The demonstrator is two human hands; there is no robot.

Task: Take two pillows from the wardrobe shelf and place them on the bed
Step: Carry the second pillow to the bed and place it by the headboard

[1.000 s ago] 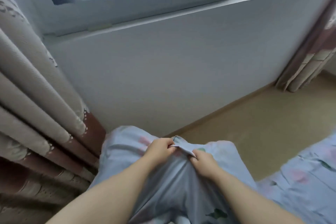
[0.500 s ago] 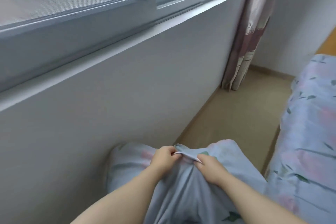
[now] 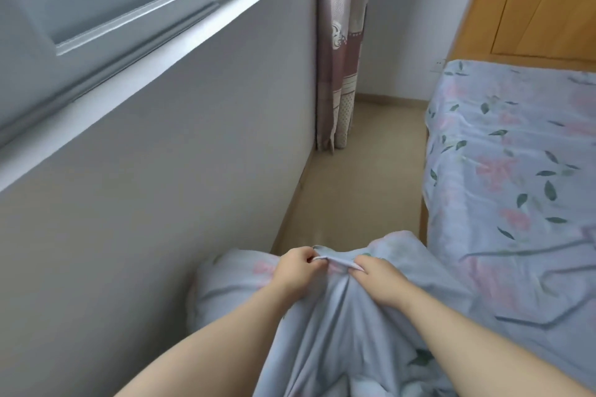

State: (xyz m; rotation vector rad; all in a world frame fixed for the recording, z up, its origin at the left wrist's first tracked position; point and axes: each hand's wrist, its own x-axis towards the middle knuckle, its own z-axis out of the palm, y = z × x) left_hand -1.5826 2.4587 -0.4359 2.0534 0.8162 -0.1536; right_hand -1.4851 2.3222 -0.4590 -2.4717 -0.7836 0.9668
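Floral pillow (image 3: 325,325) hanging lengthwise, long axis running away from person, far edge pointing down floor strip (image 3: 351,177). Left hand (image 3: 298,271) and right hand (image 3: 379,280) both pinching its top hem, close together. Wall (image 3: 161,171) just left, bed (image 3: 516,171) edge touching pillow's right side.

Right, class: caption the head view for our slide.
Both hands, left hand and right hand, grip a floral pillow beside the bed.
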